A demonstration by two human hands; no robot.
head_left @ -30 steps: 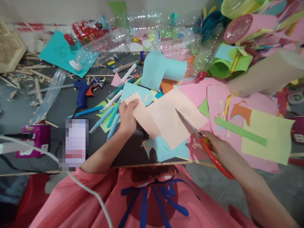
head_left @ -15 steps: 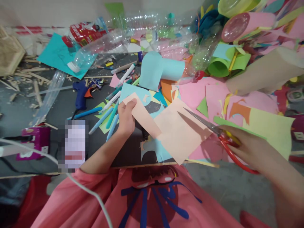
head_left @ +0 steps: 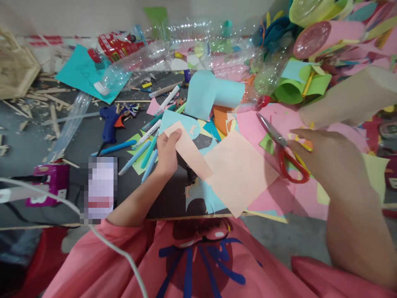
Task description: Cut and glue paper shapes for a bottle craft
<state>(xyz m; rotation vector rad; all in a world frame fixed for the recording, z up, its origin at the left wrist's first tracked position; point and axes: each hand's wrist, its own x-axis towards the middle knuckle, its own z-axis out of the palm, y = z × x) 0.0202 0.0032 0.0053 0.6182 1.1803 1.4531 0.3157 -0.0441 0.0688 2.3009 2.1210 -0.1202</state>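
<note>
My left hand pinches a pale peach paper strip near its upper end, thumb on top. The strip's lower end touches or overlaps a larger peach paper sheet on the table. On the right, scissors with red and yellow handles rest over pink paper, blades together and pointing up and left. Close against their handles is my right hand, its thumb and forefinger apart; scraps show in the gap between them. The other fingers are hidden.
Several markers lie left of my left hand. Farther left are a blue glue gun, a phone and a purple box. Behind stand a light-blue paper form and plastic bottles. A white cable crosses in front.
My right hand has moved up with the scissors, which have turned more upright and come away from the peach sheet. Its thumb and forefinger have parted. My left hand keeps the strip.
</note>
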